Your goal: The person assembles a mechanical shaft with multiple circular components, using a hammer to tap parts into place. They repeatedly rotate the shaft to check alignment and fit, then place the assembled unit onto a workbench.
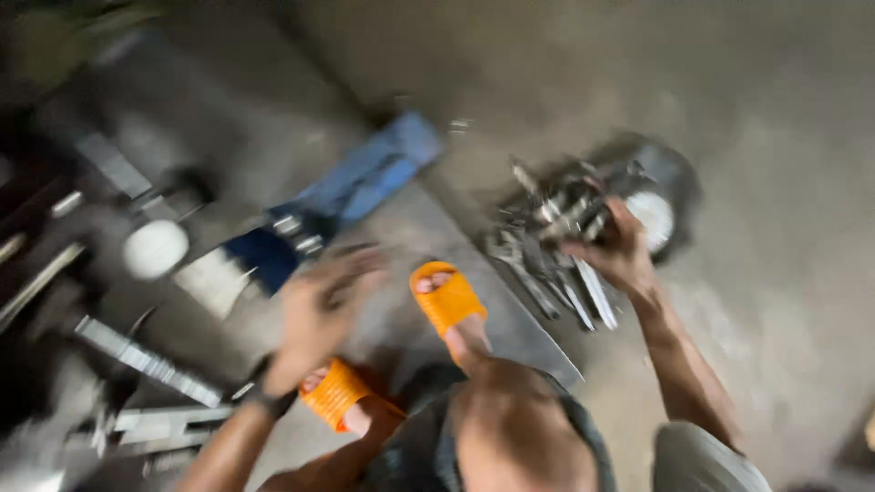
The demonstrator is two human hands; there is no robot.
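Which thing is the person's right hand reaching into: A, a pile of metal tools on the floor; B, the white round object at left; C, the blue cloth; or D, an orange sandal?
A: the right hand rests on the heap of metal tools, far from the others.

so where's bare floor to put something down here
The widest bare floor is the concrete above and right of the tool pile, where the right hand reaches. A smaller bare strip runs below that arm. The left side is crowded: metal bars, a blue cloth and blurred parts surround the left hand. The orange sandals fill the middle.
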